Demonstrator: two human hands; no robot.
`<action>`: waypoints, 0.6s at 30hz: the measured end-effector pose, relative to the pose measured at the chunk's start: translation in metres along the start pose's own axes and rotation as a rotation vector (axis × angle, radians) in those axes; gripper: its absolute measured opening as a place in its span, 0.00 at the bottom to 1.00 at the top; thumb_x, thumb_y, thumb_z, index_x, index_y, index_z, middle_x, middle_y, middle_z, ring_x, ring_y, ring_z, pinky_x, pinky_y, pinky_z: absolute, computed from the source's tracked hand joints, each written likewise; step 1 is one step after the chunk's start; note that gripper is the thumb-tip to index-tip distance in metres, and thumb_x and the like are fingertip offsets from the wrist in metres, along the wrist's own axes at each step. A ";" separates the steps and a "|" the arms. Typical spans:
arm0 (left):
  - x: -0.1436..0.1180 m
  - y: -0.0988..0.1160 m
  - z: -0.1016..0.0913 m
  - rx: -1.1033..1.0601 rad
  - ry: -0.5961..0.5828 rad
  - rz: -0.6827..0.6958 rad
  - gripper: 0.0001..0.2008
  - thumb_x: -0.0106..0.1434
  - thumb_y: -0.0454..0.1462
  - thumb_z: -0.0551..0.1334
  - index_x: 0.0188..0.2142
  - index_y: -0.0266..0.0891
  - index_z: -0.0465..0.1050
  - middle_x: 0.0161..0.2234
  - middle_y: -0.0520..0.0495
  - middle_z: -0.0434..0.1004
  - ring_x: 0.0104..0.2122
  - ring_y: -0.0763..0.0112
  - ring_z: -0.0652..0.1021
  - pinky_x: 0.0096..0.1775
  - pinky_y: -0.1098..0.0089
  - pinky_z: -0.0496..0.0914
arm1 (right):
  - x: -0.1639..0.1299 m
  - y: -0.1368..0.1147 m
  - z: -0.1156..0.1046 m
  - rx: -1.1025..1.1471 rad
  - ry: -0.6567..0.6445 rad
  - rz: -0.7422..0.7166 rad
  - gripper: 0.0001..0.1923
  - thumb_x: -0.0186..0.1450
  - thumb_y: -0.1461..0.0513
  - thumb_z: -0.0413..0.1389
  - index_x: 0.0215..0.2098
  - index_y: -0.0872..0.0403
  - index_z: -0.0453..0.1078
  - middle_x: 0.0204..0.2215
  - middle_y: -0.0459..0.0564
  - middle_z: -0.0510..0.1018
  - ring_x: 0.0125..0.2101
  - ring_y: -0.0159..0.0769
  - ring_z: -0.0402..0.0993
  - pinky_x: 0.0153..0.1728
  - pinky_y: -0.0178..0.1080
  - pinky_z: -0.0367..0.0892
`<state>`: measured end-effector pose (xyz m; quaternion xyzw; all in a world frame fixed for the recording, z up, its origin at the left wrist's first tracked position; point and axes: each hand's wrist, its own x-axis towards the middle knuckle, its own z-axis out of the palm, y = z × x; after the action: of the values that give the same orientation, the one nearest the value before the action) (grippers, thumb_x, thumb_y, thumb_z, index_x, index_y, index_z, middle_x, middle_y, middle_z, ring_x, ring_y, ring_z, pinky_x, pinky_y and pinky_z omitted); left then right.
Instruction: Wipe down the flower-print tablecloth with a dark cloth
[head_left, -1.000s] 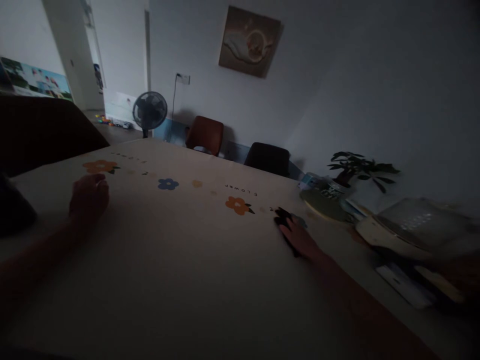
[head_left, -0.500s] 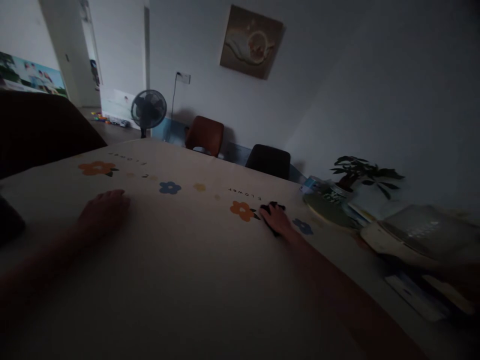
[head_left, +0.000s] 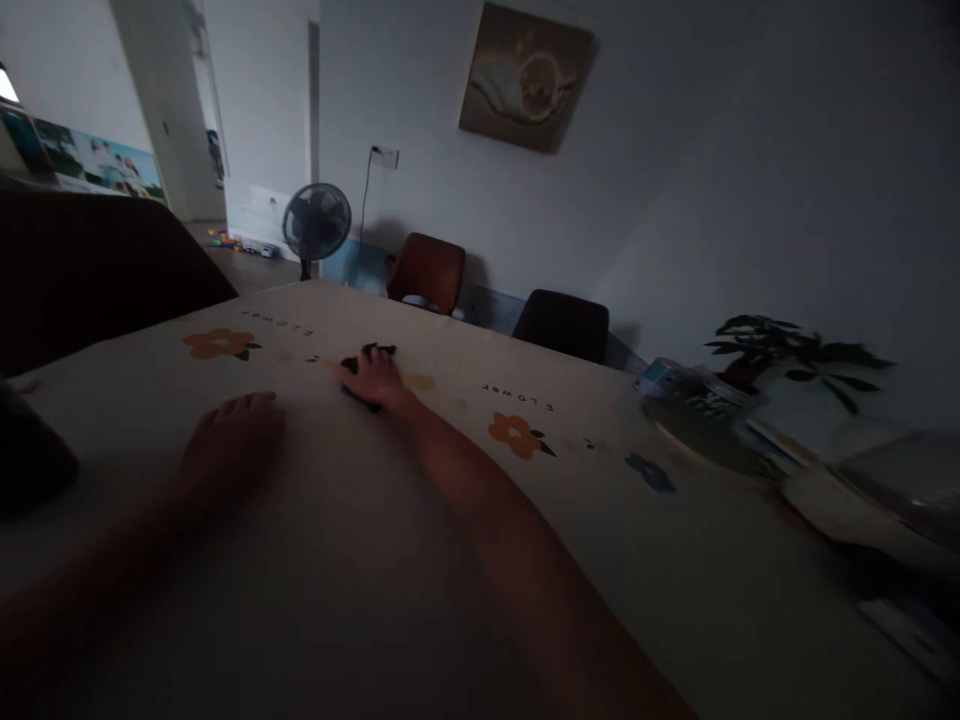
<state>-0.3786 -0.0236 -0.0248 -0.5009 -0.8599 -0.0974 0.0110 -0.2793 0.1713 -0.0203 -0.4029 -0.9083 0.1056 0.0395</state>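
The right hand [head_left: 373,380] had gone a long way across the tablecloth [head_left: 337,560]. A second before, it was to the right of the middle orange flower [head_left: 514,436]. Now it was well to the left of that orange flower and a bit behind it. The black thing, maybe a cloth [head_left: 350,364], had gone along with it and lay under the hand.

The right hand's fingers looked a little spread on top of the black thing. I could not tell if they were pinching it or just pushing down.

The left hand [head_left: 238,432] was even farther left of the orange flower. It was palm down, with its fingers stretched out close together, and nothing showed in it. It was too blurry to tell if it touched the tablecloth.

To the right of the orange flower, a blue flower [head_left: 650,472] now showed with no hand over it. So the work seemed to have crossed from one side of the orange flower to the other.
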 end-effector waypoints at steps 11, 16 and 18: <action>0.000 -0.006 -0.002 0.167 -0.011 -0.045 0.24 0.68 0.34 0.41 0.57 0.30 0.65 0.56 0.34 0.69 0.54 0.48 0.71 0.51 0.54 0.68 | 0.032 -0.080 0.027 0.081 -0.069 -0.465 0.32 0.71 0.45 0.41 0.66 0.50 0.58 0.70 0.51 0.50 0.69 0.51 0.44 0.65 0.56 0.46; 0.003 -0.015 0.003 0.105 0.017 -0.096 0.29 0.65 0.37 0.42 0.59 0.27 0.65 0.61 0.35 0.66 0.57 0.48 0.69 0.55 0.52 0.66 | 0.033 -0.018 0.007 0.044 -0.039 -0.241 0.31 0.71 0.45 0.41 0.64 0.53 0.60 0.70 0.53 0.53 0.68 0.46 0.47 0.65 0.50 0.49; 0.005 -0.021 0.007 0.067 0.022 -0.072 0.30 0.63 0.38 0.42 0.58 0.26 0.67 0.61 0.35 0.66 0.57 0.47 0.69 0.57 0.51 0.65 | 0.027 0.026 -0.005 0.026 -0.015 -0.123 0.30 0.71 0.46 0.41 0.61 0.53 0.63 0.68 0.55 0.56 0.66 0.47 0.52 0.64 0.51 0.52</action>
<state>-0.3984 -0.0276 -0.0344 -0.4677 -0.8801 -0.0743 0.0337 -0.2780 0.2092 -0.0214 -0.3448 -0.9302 0.1178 0.0445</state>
